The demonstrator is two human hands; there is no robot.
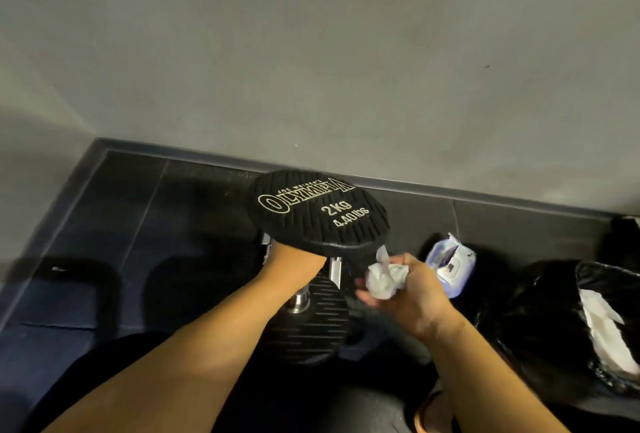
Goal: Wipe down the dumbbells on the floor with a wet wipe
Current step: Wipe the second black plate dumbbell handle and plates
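Right hand (408,290) pinched a crumpled wet wipe (383,281) just beside the dumbbell (318,218), which stood tilted above the dark floor (138,224) near the wall (311,51). Left hand (298,266) reached beneath its upper end, fingers hidden, so I cannot tell its grip. Wiping looked mid-course; next, the wipe probably needed pressing onto the dumbbell while the left steadied it.

Dim, soft blur (edges warped)
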